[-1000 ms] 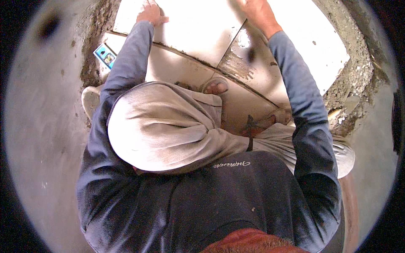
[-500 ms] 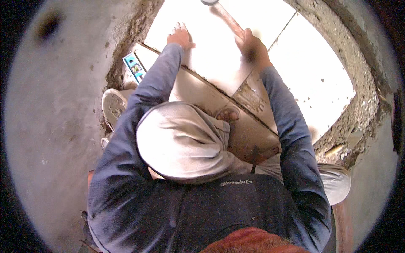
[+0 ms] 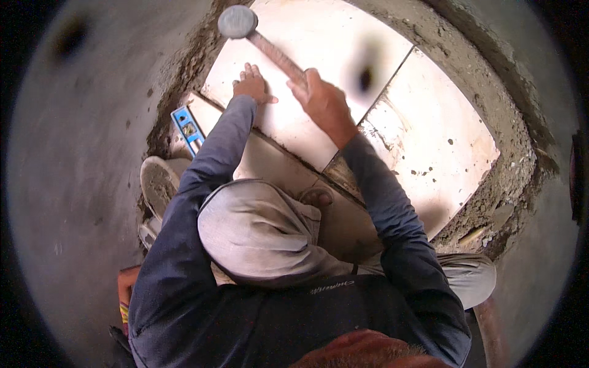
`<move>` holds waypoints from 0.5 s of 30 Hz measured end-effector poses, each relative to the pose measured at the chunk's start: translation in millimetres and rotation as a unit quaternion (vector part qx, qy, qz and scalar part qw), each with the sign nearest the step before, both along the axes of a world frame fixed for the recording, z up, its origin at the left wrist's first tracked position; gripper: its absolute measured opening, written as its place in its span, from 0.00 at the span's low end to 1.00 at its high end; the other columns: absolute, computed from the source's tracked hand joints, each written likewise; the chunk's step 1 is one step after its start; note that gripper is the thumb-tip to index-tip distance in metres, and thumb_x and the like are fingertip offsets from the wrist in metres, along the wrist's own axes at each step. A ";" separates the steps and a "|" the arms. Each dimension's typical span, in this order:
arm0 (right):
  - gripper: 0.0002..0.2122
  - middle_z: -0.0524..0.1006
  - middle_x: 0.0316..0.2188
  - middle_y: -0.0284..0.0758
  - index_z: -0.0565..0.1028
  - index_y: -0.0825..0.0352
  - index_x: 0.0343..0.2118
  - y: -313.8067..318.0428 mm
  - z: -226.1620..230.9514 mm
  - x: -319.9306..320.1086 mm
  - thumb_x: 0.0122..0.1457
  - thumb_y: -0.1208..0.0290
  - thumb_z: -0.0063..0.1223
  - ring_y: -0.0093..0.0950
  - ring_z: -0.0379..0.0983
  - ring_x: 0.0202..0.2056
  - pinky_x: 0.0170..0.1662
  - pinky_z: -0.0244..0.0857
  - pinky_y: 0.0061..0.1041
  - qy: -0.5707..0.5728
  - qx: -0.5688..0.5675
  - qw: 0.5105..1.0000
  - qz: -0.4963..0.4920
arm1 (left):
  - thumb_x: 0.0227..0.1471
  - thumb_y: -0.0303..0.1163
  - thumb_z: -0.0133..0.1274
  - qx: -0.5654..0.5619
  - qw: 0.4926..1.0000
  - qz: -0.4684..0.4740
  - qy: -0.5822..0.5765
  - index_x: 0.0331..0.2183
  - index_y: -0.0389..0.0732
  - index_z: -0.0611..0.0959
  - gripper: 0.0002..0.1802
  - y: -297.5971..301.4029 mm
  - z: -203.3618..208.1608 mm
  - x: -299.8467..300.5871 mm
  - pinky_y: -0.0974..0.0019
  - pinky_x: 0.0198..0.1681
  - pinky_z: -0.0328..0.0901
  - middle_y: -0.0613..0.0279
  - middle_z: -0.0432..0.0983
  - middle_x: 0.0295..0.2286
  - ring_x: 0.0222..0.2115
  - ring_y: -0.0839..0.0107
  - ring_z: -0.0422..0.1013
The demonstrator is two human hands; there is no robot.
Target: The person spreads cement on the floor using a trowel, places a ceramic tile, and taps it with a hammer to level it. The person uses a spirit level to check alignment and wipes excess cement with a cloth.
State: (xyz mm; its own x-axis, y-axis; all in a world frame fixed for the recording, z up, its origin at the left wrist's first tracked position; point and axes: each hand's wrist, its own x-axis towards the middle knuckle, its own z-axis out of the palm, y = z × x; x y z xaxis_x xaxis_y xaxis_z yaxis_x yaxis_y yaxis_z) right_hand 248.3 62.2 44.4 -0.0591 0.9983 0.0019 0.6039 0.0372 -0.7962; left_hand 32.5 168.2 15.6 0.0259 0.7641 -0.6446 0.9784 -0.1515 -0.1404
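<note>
My right hand (image 3: 329, 105) is closed round the wooden handle of a rubber mallet (image 3: 238, 22) with a round grey head. The mallet slants up and left over a large white tile (image 3: 334, 29), its head above the tile's far left part. Whether the head touches the tile I cannot tell. My left hand (image 3: 250, 84) lies flat on the same tile near its left edge, fingers spread and holding nothing. To the right, past a dark joint, is a second white tile (image 3: 438, 132) with dark specks and smears of mortar.
A blue spirit level (image 3: 188, 129) lies left of my left forearm. Nearer stands a mortar-stained bucket (image 3: 158, 184). Rough mortar (image 3: 518, 138) borders the tiles along the grey wall. My bent knee (image 3: 257, 230) and foot (image 3: 317, 197) rest at the near tiles (image 3: 279, 165).
My right hand has swung the mallet to the left, bringing its whole head into view. My left hand stays flat on the tile. The view has shifted slightly.
</note>
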 end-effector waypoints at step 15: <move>0.19 0.79 0.24 0.51 0.67 0.72 0.43 120.5 -1.0 -44.5 0.68 0.56 0.49 0.48 0.80 0.27 0.28 0.74 0.44 0.015 0.124 0.992 0.014 | 0.32 0.59 0.74 0.007 1.000 -0.006 -0.014 0.68 0.28 0.44 0.79 7.3 -7.1 -6.1 0.44 0.68 0.50 0.36 0.34 0.69 0.69 0.42 0.45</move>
